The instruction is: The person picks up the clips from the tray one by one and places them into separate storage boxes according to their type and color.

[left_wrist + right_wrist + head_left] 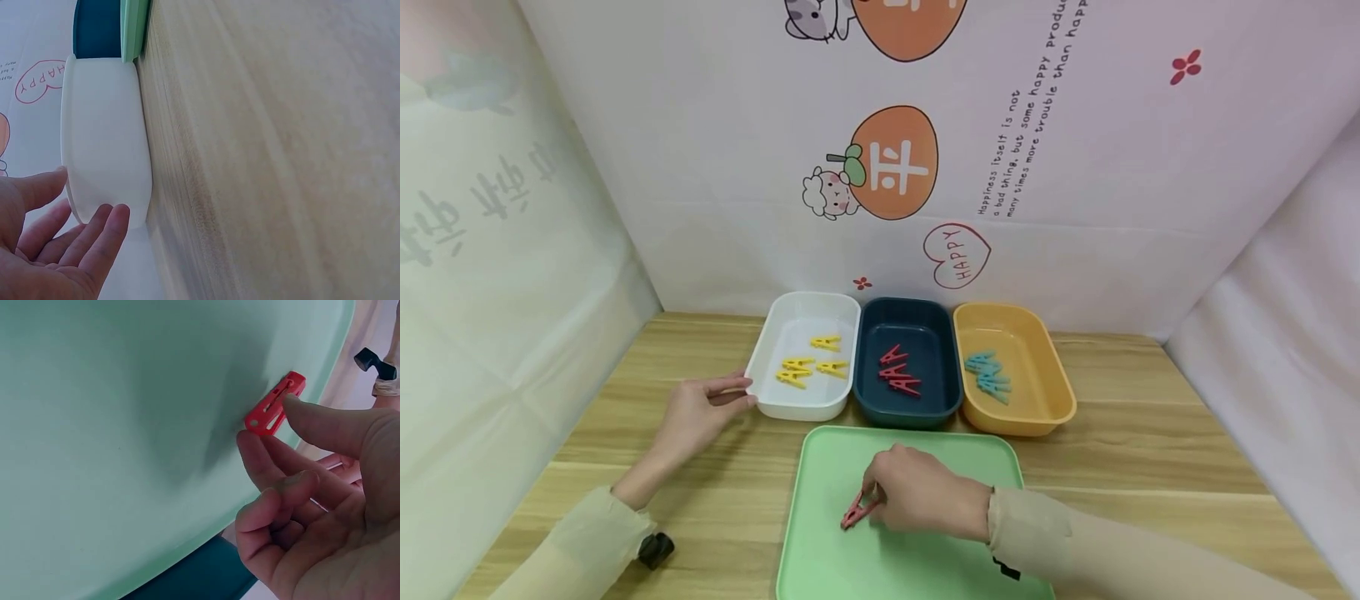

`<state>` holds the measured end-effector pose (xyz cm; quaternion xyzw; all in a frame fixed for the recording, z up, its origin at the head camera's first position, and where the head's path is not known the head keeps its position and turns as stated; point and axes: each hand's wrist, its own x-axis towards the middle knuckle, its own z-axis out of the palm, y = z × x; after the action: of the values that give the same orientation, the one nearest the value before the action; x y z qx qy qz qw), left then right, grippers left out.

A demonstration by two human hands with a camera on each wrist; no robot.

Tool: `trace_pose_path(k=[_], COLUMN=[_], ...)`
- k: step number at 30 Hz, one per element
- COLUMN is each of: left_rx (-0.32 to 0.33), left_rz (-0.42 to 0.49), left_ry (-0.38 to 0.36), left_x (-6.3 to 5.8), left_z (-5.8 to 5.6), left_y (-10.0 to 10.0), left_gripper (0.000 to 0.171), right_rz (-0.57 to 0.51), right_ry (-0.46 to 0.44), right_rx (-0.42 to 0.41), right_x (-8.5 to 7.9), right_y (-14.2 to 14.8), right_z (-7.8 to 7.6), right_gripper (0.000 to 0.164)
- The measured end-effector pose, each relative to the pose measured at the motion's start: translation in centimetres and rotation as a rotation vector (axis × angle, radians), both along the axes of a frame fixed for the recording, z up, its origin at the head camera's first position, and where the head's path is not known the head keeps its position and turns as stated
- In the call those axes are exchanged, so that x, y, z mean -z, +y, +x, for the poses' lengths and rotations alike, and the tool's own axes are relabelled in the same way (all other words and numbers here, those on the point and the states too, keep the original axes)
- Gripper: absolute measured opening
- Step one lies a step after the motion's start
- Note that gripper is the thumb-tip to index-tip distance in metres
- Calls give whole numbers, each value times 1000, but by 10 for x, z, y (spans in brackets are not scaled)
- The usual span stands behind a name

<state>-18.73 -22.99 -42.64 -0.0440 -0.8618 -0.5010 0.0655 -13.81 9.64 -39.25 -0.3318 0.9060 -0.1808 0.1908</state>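
Note:
Over the green tray [820,567], my right hand [917,492] pinches a red clothespin [857,510] between thumb and fingertips. In the right wrist view this clothespin [275,403] is seen close over the tray's surface, its shadow beside it. My left hand [703,417] is at the left side of the white box [805,408], which holds several yellow clothespins [793,377]. The left wrist view shows the thumb at the box's rim and the other fingers, loosely extended, along its outer wall [106,125].
Right of the white box stand a dark blue box [910,417] with red clothespins [895,371] and a yellow-orange box [1037,421] with blue clothespins [992,383]. All three line the back of the wooden table [1150,433], against a printed cloth [737,208].

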Motion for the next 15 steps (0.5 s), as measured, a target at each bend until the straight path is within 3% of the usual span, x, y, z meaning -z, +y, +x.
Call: trace_pose_path(k=[7, 15], left_rx=[-4, -3], left_rz=[-38, -36], left_ry=[21, 19], left_x=[-2, 2], left_z=[-1, 0], left_y=[0, 0], left_gripper=[35, 35], right_rz=[4, 42], right_ry=[8, 31], right_rx=[50, 10], right_x=[2, 11], right_y=[-5, -2], right_z=[-3, -2], right_gripper=[38, 26])
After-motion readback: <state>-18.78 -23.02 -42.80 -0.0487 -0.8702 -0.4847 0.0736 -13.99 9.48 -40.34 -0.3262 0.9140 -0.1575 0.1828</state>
